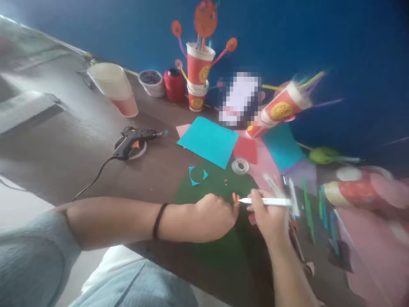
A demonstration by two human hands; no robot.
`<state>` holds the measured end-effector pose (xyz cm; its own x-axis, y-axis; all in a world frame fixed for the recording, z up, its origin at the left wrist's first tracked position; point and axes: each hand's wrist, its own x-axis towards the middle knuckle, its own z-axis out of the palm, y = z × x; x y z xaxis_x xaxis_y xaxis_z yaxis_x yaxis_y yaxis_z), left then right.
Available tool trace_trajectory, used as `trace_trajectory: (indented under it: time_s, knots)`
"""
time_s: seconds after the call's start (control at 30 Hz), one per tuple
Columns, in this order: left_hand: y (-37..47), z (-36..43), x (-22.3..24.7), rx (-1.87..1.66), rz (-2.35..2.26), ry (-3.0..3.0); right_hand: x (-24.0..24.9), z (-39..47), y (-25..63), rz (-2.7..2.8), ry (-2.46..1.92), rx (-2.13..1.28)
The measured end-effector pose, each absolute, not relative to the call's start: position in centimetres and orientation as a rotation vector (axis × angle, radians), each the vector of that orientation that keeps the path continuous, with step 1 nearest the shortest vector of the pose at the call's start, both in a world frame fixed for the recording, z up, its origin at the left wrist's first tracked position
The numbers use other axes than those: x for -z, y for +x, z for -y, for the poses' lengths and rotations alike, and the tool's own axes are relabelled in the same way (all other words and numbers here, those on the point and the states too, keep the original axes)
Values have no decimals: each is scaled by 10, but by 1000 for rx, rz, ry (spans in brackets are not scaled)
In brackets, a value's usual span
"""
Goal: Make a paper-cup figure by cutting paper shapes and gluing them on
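Black glue gun (132, 140), red thread spool (174, 86)

On my feed, far side of the tbl (159, 170), left to right: cup stack (113, 87), tub (151, 88), spool (174, 87), upright cup tower (200, 68), tilted cup tower (279, 110). Glue gun (126, 145) sits left. Mid: sheet (209, 140), w/ tape roll (240, 166) nr its right corner. Nearer: mat (187, 192), w/ cutout (193, 181) on it, pen (271, 201) right. Markers (307, 211) farther right.

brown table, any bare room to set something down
Bare: between the glue gun and green circle, and left of the gun below the pale cups. Crowded: right of the right hand, with markers; also around the red cups.
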<state>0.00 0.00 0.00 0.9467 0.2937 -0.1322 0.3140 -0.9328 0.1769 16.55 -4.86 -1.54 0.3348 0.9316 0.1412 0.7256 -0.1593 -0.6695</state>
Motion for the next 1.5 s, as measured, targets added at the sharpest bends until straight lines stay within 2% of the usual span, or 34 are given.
trace_trajectory:
  time_s: [0.23, 1.5]
  knots:
    - [0, 1, -1, 54, -465, 2945, 13, 50, 167, 1422, -1942, -415]
    - [0, 0, -4, 106, -466, 2945, 12, 50, 165, 1336, -1956, -425]
